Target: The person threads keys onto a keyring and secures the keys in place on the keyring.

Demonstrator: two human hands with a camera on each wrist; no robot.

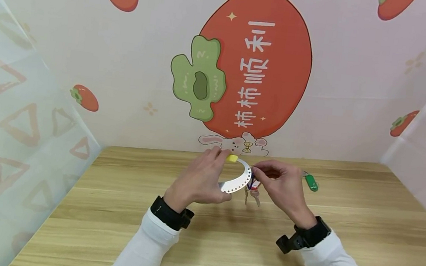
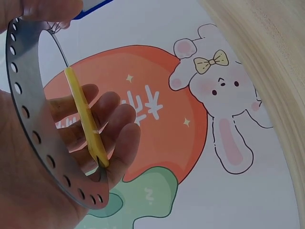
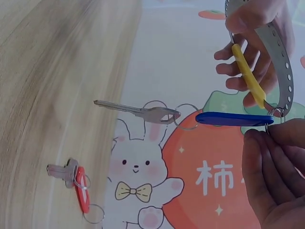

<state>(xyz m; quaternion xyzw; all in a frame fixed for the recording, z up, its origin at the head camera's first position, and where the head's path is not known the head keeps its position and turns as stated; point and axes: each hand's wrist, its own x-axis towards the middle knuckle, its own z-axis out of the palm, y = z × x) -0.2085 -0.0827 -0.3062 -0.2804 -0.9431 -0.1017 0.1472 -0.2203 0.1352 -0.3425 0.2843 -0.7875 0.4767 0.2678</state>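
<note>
Perforated hoop (image 2: 27,78), held up.
Left grip (image 1: 202,175) clamped on hoop; right grip (image 1: 282,185) pinching blue tag (image 3: 233,119) by its ring beside hoop; green tag (image 1: 311,183) right of hoop.

Left hand (image 2: 76,148): holds the holed metal arc (image 2: 35,95), fingers behind its yellow sleeve (image 2: 85,112)
Right hand (image 2: 45,9): above the grip, at a wire ring (image 2: 53,28)
Blue-edged tag (image 2: 93,9): above the grip, partly cropped
Rabbit print (image 2: 226,93): right of the grip

From the head view, cannot see the curved, perforated silver metal band (image 1: 239,182) whole past the left fingers (image 1: 215,153), nor make out fine detail on small metal keys (image 1: 255,193) below the right fingers (image 1: 262,177).
</note>
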